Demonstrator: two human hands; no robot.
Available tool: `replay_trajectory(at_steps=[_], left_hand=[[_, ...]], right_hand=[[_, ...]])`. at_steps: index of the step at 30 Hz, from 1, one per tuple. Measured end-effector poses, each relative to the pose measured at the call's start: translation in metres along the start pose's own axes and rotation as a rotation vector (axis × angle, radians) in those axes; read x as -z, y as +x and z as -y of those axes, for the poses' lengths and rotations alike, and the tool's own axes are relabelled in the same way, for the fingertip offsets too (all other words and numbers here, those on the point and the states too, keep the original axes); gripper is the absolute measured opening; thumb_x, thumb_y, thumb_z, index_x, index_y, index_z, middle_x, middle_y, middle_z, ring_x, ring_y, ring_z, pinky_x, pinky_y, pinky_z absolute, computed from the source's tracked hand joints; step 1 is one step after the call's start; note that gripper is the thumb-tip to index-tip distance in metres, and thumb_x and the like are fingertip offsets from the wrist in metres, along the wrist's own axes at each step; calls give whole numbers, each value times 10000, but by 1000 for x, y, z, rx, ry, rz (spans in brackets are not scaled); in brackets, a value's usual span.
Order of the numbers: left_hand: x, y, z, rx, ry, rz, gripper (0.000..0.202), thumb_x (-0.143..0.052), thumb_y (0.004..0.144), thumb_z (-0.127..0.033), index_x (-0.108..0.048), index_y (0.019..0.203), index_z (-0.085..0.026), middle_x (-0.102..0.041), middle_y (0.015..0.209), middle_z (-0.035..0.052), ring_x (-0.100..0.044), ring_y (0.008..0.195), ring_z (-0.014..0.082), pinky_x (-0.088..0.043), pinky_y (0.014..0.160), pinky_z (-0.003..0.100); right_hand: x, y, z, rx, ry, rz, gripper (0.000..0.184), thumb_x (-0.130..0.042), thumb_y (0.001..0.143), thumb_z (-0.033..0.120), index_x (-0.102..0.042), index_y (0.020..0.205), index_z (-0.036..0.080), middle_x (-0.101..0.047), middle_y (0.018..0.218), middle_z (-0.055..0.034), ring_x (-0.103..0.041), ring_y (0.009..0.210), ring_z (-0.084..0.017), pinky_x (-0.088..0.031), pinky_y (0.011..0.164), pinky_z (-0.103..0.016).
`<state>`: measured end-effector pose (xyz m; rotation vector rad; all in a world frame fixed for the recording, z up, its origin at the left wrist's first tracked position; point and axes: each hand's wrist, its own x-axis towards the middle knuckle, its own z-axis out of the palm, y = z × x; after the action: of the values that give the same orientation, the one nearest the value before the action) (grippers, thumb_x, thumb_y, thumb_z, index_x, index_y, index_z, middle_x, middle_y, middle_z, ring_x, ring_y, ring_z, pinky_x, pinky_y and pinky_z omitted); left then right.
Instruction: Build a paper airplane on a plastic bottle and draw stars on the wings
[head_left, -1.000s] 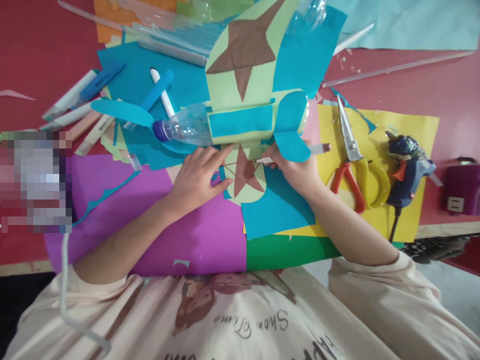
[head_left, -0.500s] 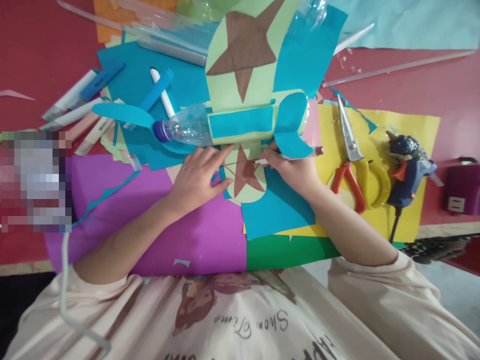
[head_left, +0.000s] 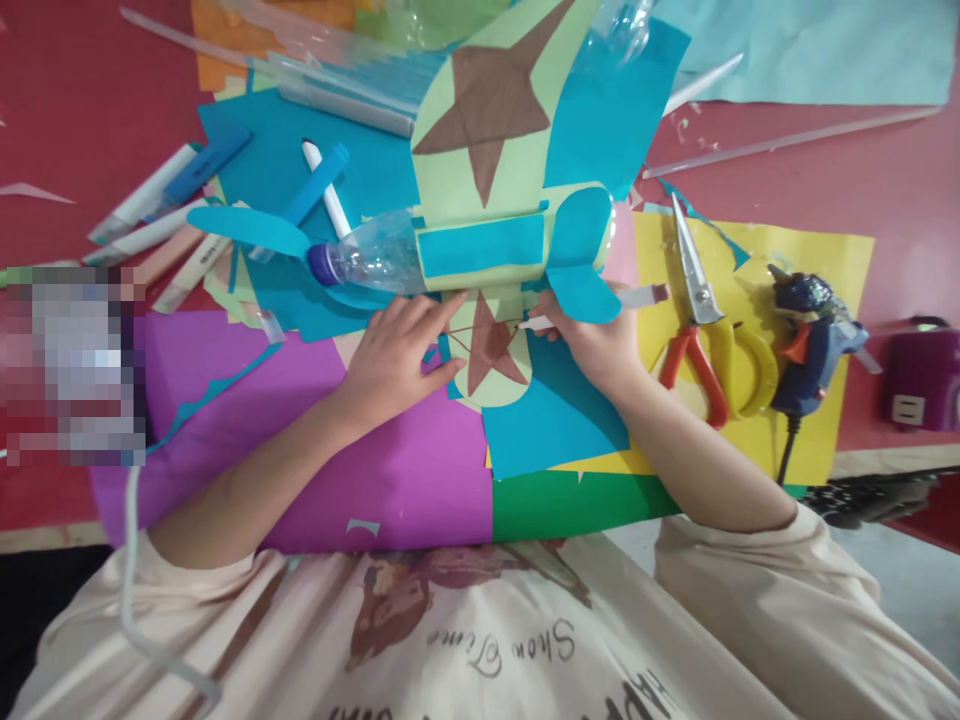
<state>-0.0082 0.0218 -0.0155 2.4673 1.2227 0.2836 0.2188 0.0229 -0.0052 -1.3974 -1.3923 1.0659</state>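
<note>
A model plane made from a plastic bottle [head_left: 380, 250] and pale green paper lies in front of me, its purple cap and blue paper propeller [head_left: 251, 229] at the left. A brown star fills the far wing [head_left: 487, 180]. On the near wing [head_left: 491, 388] the star is partly coloured, with outlined points. My left hand [head_left: 405, 350] rests with fingers spread, fingertips at the near wing's left edge. My right hand [head_left: 592, 340] grips a white marker [head_left: 641, 296], its tip at the star's right point. The blue tail [head_left: 581, 250] overlaps this hand and part of the marker.
Scissors [head_left: 697, 300] and a blue glue gun [head_left: 814, 350] lie on yellow paper at the right. Several markers [head_left: 142, 190] are at the left. A purple box [head_left: 922, 375] sits far right. Purple paper [head_left: 300, 480] and green paper [head_left: 577, 510] line the front edge.
The marker in my right hand has moved slightly right, its tip now by the star's right point. My left hand stays in place on the wing.
</note>
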Motion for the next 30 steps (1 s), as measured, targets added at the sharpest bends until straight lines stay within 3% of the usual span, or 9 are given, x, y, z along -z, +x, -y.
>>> replay_trajectory(at_steps=[5, 14, 22, 30], left_hand=[[2, 0, -1, 13, -6, 24, 546, -533, 901, -352, -404, 1406, -191, -575, 960, 63, -512, 953, 252, -379, 763, 320], [1, 1, -1, 5, 16, 17, 538, -529, 902, -354, -415, 1398, -180, -577, 952, 63, -513, 938, 250, -377, 746, 321], [0, 1, 0, 0, 11, 12, 538, -527, 898, -352, -416, 1397, -183, -577, 950, 65, -512, 940, 250, -378, 753, 324], [1, 0, -2, 3, 11, 13, 543, -538, 892, -322, -410, 1398, -172, -574, 956, 64, -514, 944, 251, -384, 756, 326]], right_hand=[[-2, -1, 1, -24, -79, -42, 355, -686, 710, 344, -481, 448, 220, -540, 455, 18, -465, 435, -113, -416, 458, -284], [-5, -1, -5, -48, -190, -39, 313, -629, 723, 354, -495, 478, 211, -528, 468, 16, -459, 465, -114, -383, 502, -290], [-4, -1, -4, -31, -219, 31, 322, -584, 710, 251, -375, 469, 210, -486, 473, 32, -443, 492, -102, -373, 542, -283], [-2, -1, -2, -47, -75, -23, 285, -609, 738, 322, -501, 496, 219, -555, 515, 8, -498, 490, -127, -433, 509, -294]])
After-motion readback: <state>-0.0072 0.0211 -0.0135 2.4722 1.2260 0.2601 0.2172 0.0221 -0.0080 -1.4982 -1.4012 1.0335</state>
